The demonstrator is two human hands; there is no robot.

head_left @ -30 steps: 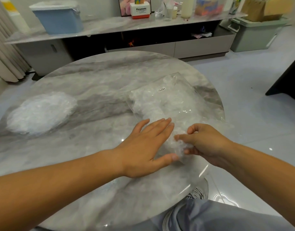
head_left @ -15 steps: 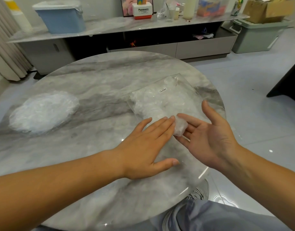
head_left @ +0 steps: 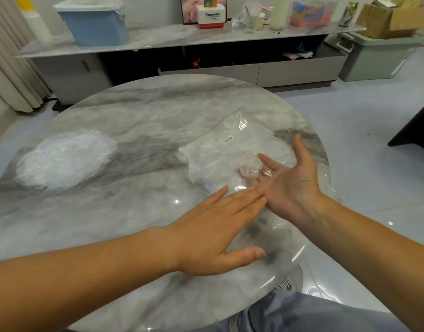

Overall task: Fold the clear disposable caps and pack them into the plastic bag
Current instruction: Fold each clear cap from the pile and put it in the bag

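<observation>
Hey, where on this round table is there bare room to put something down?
Bare marble: the far arc of the table behind the pile of caps and plastic bag, and the strip between those two. Crowded: the right side, where the left hand and right hand meet at the bag.

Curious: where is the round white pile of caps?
Head view: the white cap pile lies left on the grey marble table, apart from the clear plastic bag.

A see-through plastic bag (head_left: 230,149) stuffed with folded caps lies flat. A white pile of caps (head_left: 64,160) sits far left of it.
</observation>
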